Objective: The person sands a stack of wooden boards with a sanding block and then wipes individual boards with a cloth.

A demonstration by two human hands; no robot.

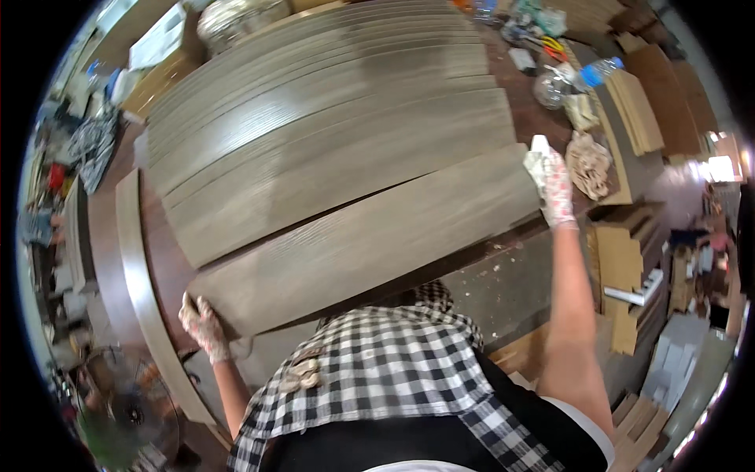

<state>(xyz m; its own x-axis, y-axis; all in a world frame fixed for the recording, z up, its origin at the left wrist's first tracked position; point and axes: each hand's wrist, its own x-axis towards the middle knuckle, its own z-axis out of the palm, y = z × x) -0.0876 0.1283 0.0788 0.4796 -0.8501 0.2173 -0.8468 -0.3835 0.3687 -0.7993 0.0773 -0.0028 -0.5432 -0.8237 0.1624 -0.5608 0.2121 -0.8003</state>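
Observation:
A long grey-brown wood-grain board (377, 236) lies slanted in front of me, its near edge close to my checked apron. My left hand (204, 326), in a patterned glove, grips the board's left end, fingers curled round the corner. At the right end is my gloved right hand (557, 189), closed on a whitish rag (535, 167) that touches the board's end. A small white piece (539, 144) sticks up above that hand; its kind cannot be made out. Beyond, several similar boards (338, 149) lie overlapping in rows.
A narrow strip of board (140, 271) lies at the left of the dark red table (106, 228). A crumpled beige cloth (588, 164), a plastic bottle (599, 72) and orange-handled tool (554, 47) are at the right. Cardboard (617, 263) stands lower right; a fan (134, 409) stands lower left.

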